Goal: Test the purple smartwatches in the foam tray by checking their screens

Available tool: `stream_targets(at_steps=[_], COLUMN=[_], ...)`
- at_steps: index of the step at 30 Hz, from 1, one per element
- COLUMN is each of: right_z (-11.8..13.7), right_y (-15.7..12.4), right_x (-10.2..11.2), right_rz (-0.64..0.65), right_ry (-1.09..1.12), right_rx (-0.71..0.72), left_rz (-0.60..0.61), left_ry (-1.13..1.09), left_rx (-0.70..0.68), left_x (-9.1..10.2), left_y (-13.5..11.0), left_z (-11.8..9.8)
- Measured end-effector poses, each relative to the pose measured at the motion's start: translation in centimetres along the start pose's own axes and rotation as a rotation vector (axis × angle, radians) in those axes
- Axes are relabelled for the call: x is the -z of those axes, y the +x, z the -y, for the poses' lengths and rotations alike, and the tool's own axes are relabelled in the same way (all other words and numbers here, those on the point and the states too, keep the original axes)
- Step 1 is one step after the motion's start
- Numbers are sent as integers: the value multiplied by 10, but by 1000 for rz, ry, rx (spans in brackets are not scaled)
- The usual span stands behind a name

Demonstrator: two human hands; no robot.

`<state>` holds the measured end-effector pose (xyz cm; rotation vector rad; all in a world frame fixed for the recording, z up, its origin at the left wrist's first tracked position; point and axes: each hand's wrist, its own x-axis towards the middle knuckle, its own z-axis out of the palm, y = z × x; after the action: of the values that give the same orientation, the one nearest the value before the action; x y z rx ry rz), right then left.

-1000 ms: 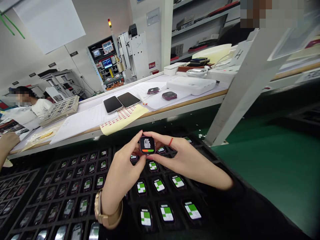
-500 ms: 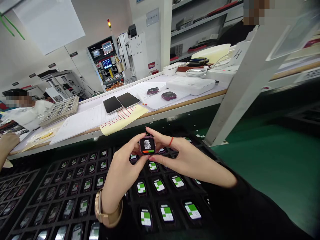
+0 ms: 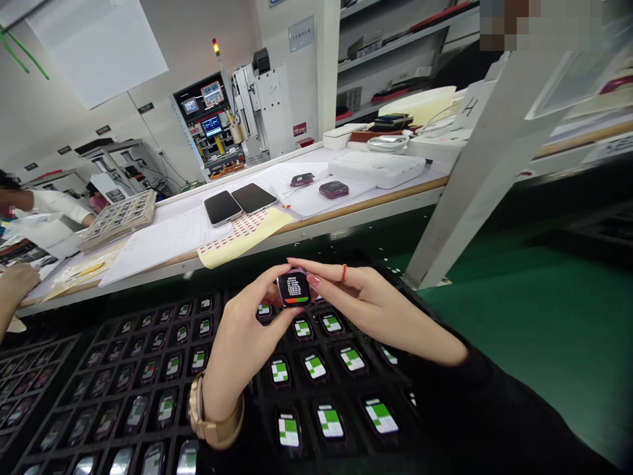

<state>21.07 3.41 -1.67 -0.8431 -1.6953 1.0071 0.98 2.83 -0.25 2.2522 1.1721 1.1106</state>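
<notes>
A small square smartwatch body (image 3: 293, 289) with a lit screen, text above a red and green bar, is held up over a black tray (image 3: 148, 369). My left hand (image 3: 244, 343), with a gold wristwatch on the wrist, pinches its left side and lower edge. My right hand (image 3: 366, 307), a red ring on one finger, pinches its right side and top. Under the hands the tray pockets hold several more watch bodies (image 3: 330, 421) showing green and white screens.
A white bench (image 3: 316, 198) behind carries two phones (image 3: 240, 201), a yellow sheet of red stickers (image 3: 247, 234), two pink watch bodies (image 3: 334, 189), a white box and a grey tray. Another person's hand (image 3: 17, 280) rests at far left. A white post (image 3: 489, 152) stands at right over a green mat.
The held watch has tilted slightly to the right and my right hand has drawn back a little, uncovering one more tray pocket. The person at far left has leaned away.
</notes>
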Motion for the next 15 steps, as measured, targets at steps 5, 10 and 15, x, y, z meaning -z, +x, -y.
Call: stream_targets(at_steps=[5, 10, 15], right_z=[1, -1, -2], right_y=[0, 1, 2], right_x=[-5, -13, -12], right_rz=[10, -52, 17], right_ry=[6, 10, 101], right_rx=[49, 89, 52], left_rz=[-22, -42, -27], left_ry=[-15, -3, -5], left_rx=[-6, -25, -10], left_x=[-1, 0, 0], left_y=[1, 0, 0], left_z=[-1, 0, 0])
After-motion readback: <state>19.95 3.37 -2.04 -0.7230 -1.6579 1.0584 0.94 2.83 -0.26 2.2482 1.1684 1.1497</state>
